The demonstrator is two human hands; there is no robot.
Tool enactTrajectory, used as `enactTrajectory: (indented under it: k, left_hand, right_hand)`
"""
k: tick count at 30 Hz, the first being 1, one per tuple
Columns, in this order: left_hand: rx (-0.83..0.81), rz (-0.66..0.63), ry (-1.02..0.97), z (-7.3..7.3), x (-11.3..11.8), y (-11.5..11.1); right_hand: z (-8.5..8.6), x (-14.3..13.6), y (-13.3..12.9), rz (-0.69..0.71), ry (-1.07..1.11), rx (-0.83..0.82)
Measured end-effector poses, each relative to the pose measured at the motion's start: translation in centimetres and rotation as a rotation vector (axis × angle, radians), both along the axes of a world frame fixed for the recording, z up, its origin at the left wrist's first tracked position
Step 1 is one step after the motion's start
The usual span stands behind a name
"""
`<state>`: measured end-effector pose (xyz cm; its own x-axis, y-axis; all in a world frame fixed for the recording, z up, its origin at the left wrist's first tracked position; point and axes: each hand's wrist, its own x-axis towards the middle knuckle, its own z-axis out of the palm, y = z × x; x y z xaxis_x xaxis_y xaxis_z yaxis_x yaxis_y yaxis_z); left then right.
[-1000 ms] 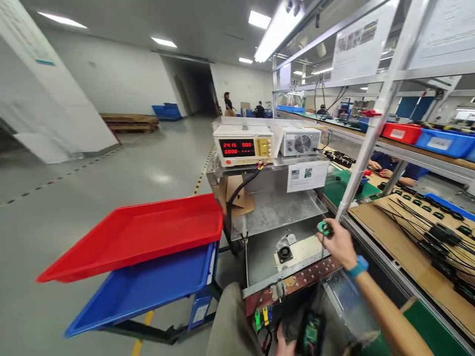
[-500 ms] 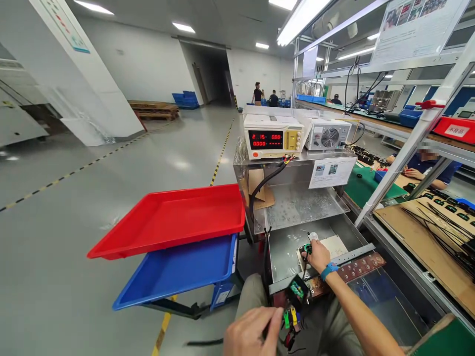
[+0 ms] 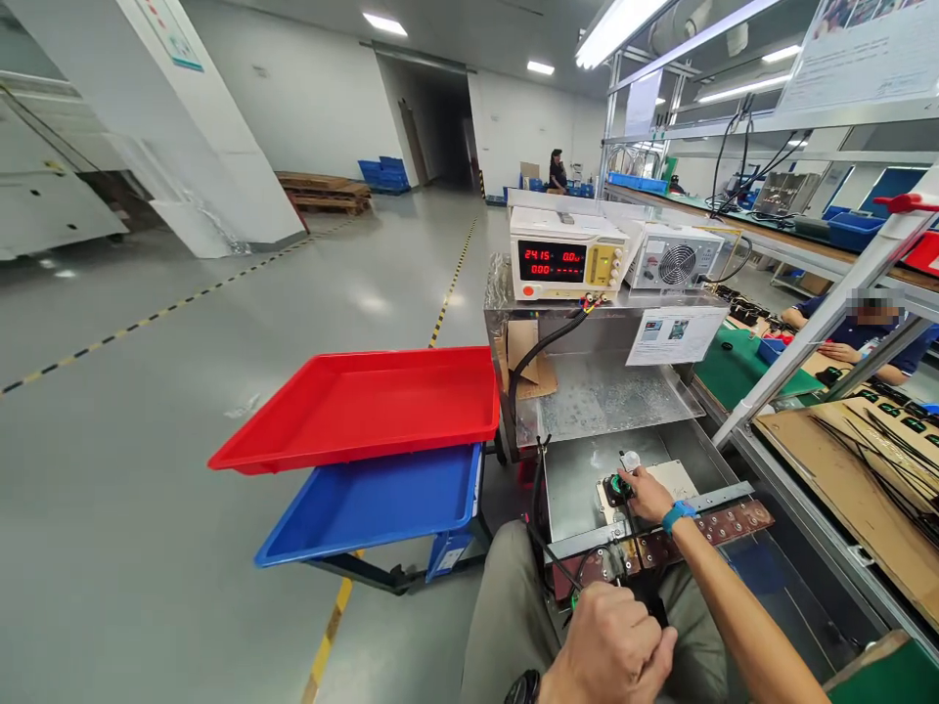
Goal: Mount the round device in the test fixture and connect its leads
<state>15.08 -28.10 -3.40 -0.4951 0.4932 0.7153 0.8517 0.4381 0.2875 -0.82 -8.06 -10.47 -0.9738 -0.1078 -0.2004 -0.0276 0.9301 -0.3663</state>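
Observation:
My right hand, with a blue wristband, rests on a small black and green fan part that sits on a white fixture block in the metal test bench. Its fingers pinch the part. Low in the view, my left hand is closed in a fist around a black cable or plug just below the bench's brown terminal strip. What the fist holds is mostly hidden.
A power supply with red digits and a second unit with a fan grille stand on the bench top. A red tray sits above a blue tray at the left. A seated person works at the right-hand line.
My right hand came down from the shelf post to the fixture block with the green part. My left hand rose and closed into a fist near the terminal strip. The view turned left.

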Motion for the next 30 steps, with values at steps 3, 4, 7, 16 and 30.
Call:
enactTrajectory:
  k: [3,4,7,16,30]
  left_hand:
    - [-0.002,-0.057,-0.006,-1.2,0.0,0.8]
    - [0.008,-0.084,0.009,-1.8,0.0,1.2]
    - [0.06,-0.142,0.075,-3.7,0.2,2.7]
    - [0.48,-0.147,-0.136,-4.4,2.1,-0.6]
    - [0.917,0.314,-1.424,-5.3,2.9,-4.4]
  right_hand:
    - [1.6,0.6,-1.1,-0.031,-0.025,-0.09]
    - [2.2,1.2,-1.9,-0.033,-0.028,-0.138]
    - [4.0,4.4,-5.4,0.027,-0.104,-0.319]
    - [6.2,13.8,-9.5,-0.123,-0.391,-1.226]
    - [2.9,21.7,-11.8,-0.185,0.054,-0.669]
